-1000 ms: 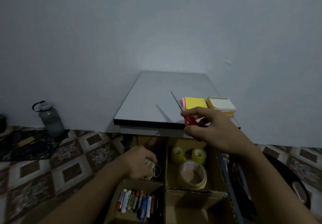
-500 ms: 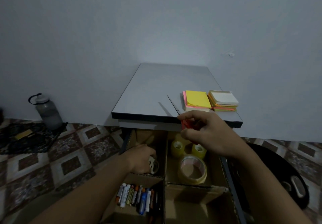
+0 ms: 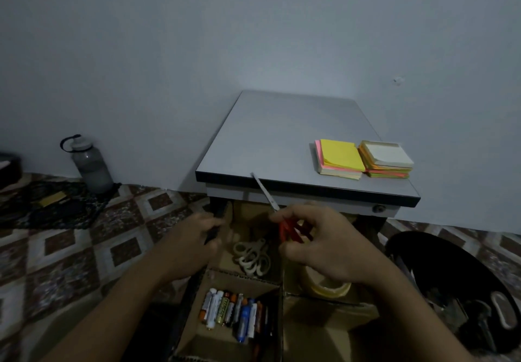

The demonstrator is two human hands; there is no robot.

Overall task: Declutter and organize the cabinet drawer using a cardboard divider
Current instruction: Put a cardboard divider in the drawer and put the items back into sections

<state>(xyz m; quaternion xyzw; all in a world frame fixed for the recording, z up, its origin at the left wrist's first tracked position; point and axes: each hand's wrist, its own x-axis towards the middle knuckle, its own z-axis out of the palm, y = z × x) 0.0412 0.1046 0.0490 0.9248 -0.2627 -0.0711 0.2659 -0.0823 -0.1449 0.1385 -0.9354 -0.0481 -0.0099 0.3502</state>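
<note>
Now the cabinet [image 3: 282, 141] stands against the wall with its drawer [image 3: 187, 302] pulled out under the grey top, and the divider [image 3: 245, 276] splits the drawer into compartments. Two stacks of notes [image 3: 341, 158] sit on the top's right side, not yet filed.

The left hand [image 3: 194, 237] has let go of the white scissors [image 3: 251, 257], which it was setting down a second ago. They lie flat in the far-left compartment, and the hand has shifted to the drawer's dark left side. Its fingers curl there, but blur hides whether they grip the side or only rest against it.

The right hand [image 3: 324, 246] has come down from beside the notes to just over the drawer. It pinches the red scissors [image 3: 290, 229] by the handles, blades together and pointing up and left across the cabinet's front edge.

Tape [image 3: 327, 287] shows partly under that hand in the far-right compartment, and batteries [image 3: 236, 313] lie in the near-left one. One pair is filed, then, and the red pair looks next, probably beside the white one.
</note>
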